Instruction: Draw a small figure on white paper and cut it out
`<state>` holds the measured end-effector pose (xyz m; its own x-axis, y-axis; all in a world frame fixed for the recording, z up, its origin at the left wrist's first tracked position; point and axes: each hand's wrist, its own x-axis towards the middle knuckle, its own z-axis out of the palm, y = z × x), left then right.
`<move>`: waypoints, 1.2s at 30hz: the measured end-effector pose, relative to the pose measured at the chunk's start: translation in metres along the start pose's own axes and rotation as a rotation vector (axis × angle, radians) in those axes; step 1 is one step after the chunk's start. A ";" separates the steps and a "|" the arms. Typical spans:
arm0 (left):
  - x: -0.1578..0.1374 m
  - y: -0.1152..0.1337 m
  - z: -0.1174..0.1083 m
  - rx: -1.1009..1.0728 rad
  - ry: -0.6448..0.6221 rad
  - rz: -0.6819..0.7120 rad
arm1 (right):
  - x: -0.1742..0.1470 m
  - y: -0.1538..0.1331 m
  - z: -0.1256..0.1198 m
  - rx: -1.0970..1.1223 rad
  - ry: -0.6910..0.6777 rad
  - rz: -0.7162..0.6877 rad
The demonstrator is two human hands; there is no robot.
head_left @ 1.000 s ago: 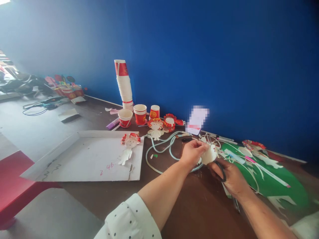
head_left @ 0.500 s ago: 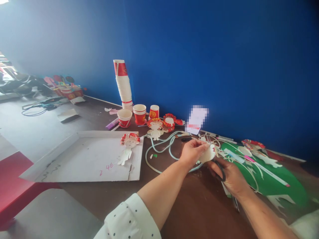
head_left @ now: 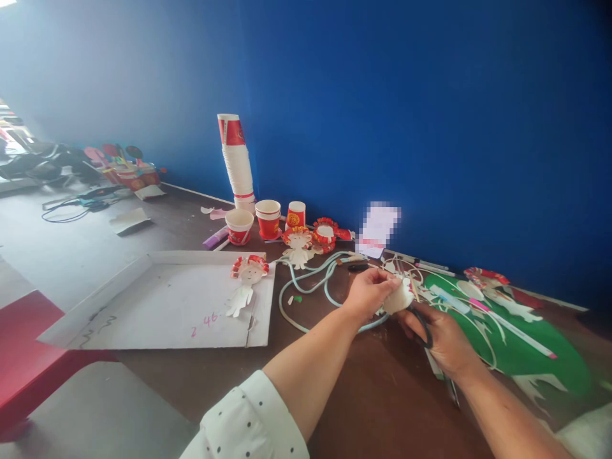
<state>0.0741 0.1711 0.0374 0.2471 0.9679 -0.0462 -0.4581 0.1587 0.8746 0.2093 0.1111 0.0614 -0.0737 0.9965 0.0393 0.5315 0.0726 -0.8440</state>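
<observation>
Between the fingertips of my left hand [head_left: 370, 293] is a pale piece of paper [head_left: 399, 298], with some red along its far right edge. My right hand [head_left: 442, 338] is closed round the dark handles of a pair of scissors [head_left: 423, 325]. The blades reach up behind and beside the paper, partly hidden, so how far they are apart is unclear. A paper lion figure [head_left: 251, 273] with a red fringed mane lies on the white box lid [head_left: 167, 306] to the left. A similar figure [head_left: 299, 245] lies beyond the cord.
A pale blue cord [head_left: 329, 280] loops left of my hands. Behind it stand red paper cups [head_left: 268, 220] and a tall cup stack [head_left: 238, 169]. On the right, a green sheet [head_left: 540, 344] carries paper scraps and a pink-capped marker [head_left: 516, 331]. A red chair [head_left: 33, 350] is lower left.
Hardly anything differs. The pale paper has turned slightly at the scissors; both hands stay in nearly the same place.
</observation>
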 end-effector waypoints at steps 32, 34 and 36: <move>-0.002 0.005 -0.002 -0.032 -0.058 -0.047 | -0.001 0.004 -0.001 -0.037 0.015 -0.022; -0.002 0.006 -0.002 -0.033 -0.058 -0.045 | -0.001 0.004 -0.001 -0.041 0.017 -0.020; -0.002 0.005 -0.003 -0.027 -0.058 -0.046 | -0.001 0.004 -0.002 -0.037 0.012 -0.015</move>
<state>0.0689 0.1708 0.0410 0.3174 0.9466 -0.0572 -0.4681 0.2088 0.8587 0.2131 0.1108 0.0584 -0.0717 0.9957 0.0587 0.5614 0.0889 -0.8228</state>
